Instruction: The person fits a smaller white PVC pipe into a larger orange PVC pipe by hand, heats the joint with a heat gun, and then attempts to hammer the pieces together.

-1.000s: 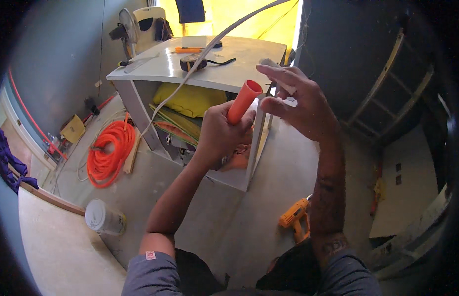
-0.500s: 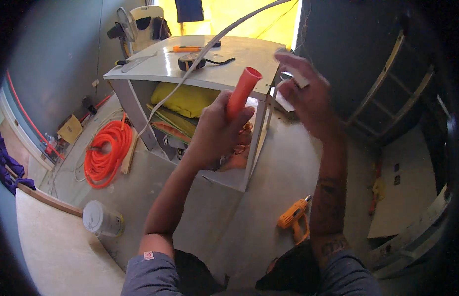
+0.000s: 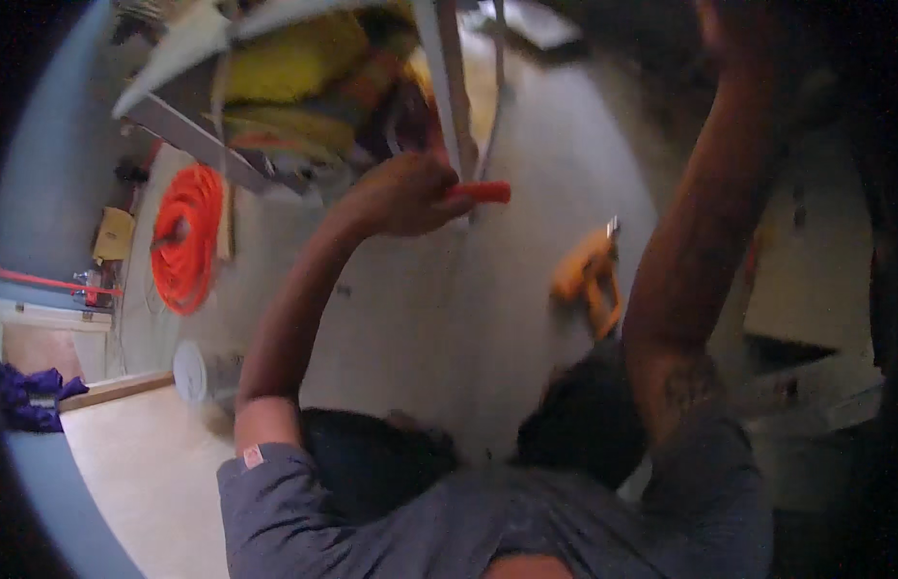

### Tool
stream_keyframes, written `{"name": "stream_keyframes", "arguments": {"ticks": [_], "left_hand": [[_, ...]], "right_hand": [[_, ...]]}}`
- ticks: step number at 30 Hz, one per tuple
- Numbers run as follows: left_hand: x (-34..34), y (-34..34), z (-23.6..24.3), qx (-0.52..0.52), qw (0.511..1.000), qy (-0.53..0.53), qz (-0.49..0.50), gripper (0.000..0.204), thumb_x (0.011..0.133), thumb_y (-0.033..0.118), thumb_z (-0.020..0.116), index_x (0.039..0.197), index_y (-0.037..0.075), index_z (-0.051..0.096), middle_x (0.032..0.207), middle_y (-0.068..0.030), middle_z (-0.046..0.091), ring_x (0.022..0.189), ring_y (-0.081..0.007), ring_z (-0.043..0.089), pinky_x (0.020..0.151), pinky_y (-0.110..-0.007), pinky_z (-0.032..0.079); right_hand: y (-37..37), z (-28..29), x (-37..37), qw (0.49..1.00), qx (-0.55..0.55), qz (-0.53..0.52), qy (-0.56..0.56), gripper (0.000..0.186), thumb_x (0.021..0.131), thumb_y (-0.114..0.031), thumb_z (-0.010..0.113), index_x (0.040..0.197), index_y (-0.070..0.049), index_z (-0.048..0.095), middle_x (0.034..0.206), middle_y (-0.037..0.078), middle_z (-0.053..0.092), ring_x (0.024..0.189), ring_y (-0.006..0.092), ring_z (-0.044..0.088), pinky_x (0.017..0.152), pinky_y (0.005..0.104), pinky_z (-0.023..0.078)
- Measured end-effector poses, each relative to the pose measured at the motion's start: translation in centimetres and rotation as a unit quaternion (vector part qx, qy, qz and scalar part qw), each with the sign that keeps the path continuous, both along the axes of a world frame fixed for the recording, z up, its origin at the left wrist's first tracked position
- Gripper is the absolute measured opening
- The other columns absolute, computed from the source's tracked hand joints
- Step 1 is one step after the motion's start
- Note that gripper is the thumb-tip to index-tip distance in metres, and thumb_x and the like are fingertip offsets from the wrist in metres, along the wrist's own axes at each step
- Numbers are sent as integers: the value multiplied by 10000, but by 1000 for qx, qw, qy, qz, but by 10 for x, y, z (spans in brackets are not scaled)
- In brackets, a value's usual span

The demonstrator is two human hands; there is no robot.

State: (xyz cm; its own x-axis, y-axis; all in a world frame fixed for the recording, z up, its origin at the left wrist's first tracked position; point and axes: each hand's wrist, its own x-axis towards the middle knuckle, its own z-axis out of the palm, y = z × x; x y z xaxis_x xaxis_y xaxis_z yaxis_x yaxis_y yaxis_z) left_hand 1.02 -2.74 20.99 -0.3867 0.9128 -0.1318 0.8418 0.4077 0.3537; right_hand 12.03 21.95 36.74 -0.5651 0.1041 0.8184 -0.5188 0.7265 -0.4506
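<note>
My left hand (image 3: 405,193) is closed around a short orange pipe (image 3: 487,192), which lies nearly level in front of the white shelf unit (image 3: 150,125). Yellow and greenish bundles (image 3: 294,58) fill the shelf behind it. My right arm reaches up to the top right, where my right hand (image 3: 724,29) is a dark, blurred shape at the rim of the view; its fingers and anything in them cannot be made out. An orange heat gun (image 3: 584,275) lies on the floor between my arms.
A coil of orange conduit (image 3: 183,280) lies on the floor at the left. A white bucket (image 3: 203,372) stands beside a pale board (image 3: 130,463), with a purple cloth (image 3: 29,396) at its left. A grey panel (image 3: 787,289) is at the right.
The view has tipped downward and blurred. My right hand has moved up and right, away from the pipe. The pipe in my left hand has turned from upright to nearly level.
</note>
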Motion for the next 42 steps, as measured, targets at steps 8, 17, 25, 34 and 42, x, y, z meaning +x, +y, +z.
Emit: {"name": "stream_keyframes", "arguments": {"ticks": [8,17,25,34,42], "left_hand": [[7,19,-249,-221,964,8,148,500,772,444,692,992,-5,688,1050,-204,673,959,-366,663,804,-470,528],[-5,17,-285,-280,937,-34,206,595,766,548,687,908,-29,691,929,-238,685,887,-398,675,762,-470,535],[14,12,-283,-262,937,14,231,543,831,533,606,932,10,709,978,-217,686,942,-376,670,798,-483,530],[4,40,-292,-300,944,84,111,315,822,350,589,871,72,731,900,-137,710,859,-328,688,744,-469,541],[-11,13,-255,-316,942,-17,114,632,779,643,630,951,43,728,915,-187,700,864,-376,676,769,-450,529]], "right_hand": [[17,-158,122,964,-91,-22,-249,306,928,-302,649,1150,-92,641,938,53,670,849,138,593,757,303,474],[4,-243,164,901,-183,-16,-392,282,929,-309,640,1100,-84,639,892,51,657,784,130,574,701,296,456],[-3,-247,178,891,-199,-12,-408,268,931,-314,631,1056,-78,636,851,49,645,726,123,557,652,290,441],[-9,-237,190,896,-196,-13,-399,262,932,-321,622,1007,-71,633,804,47,632,661,114,538,597,283,423],[-3,-180,147,950,-167,-7,-265,265,934,-327,614,963,-64,631,763,45,620,603,107,521,548,276,407]]}}
